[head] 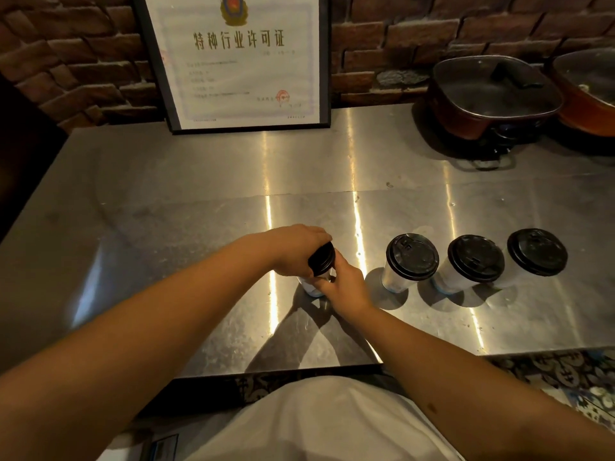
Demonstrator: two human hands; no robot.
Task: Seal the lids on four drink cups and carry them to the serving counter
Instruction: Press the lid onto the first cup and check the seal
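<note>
Left hand (293, 249) atop cup lid (322, 260), right hand (346, 287) grips cup (311, 287).

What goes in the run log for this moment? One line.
left hand: presses lid | right hand: grips cup | three lidded cups: stand right

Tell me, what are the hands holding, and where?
One cup: left hand grips its black lid, right hand grips its side.

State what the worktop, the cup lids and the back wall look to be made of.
Worktop: brushed stainless steel, judging by streaked light reflections and sheet seams.
Cup lids: black plastic, apparently moulded, with a dull sheen and raised sip tabs.
Back wall: rough reddish-brown brick or brick veneer; cannot tell which.
</note>
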